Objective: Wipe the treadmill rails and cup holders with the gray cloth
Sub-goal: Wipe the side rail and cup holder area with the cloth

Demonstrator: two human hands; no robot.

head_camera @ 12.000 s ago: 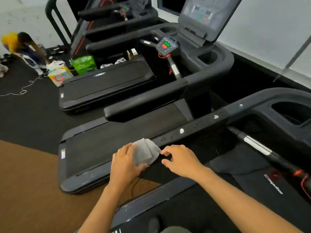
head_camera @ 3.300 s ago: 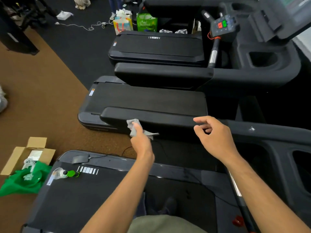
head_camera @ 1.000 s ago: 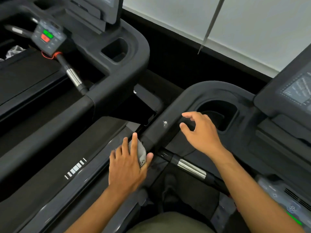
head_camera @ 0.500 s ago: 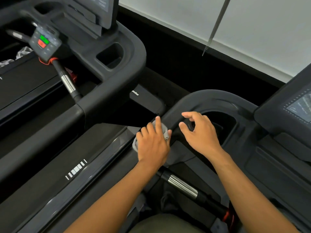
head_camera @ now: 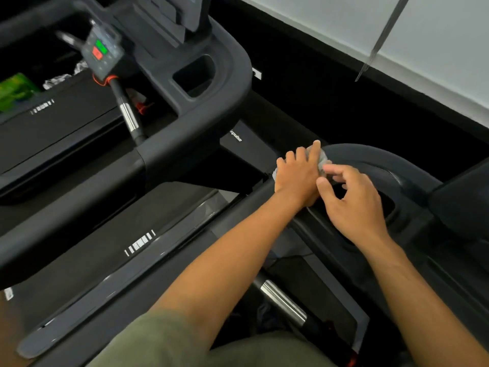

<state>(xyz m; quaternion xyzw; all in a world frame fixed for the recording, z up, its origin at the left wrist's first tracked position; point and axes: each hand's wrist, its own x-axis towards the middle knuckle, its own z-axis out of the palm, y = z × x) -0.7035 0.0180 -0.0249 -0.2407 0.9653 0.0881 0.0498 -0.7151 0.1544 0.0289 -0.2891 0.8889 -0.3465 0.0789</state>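
My left hand (head_camera: 299, 176) presses the gray cloth (head_camera: 323, 161) flat onto the dark curved rail (head_camera: 370, 154) of the nearest treadmill, at the bend where the side rail meets the console. Only a small edge of the cloth shows past my fingers. My right hand (head_camera: 354, 205) hovers just right of it, fingers curled and apart, thumb and forefinger close to the cloth's edge. The cup holder (head_camera: 389, 207) lies mostly hidden under my right hand.
A second treadmill stands at the left with its own rail (head_camera: 185, 144), rectangular cup holder (head_camera: 194, 75) and a handlebar with red and green buttons (head_camera: 99, 50). A chrome-banded handlebar (head_camera: 283, 300) runs below my arms. A white wall with black skirting is at the upper right.
My left hand has slid the cloth forward along the rail, from the straight side part up to the curved corner. My right hand has moved closer to the cloth.
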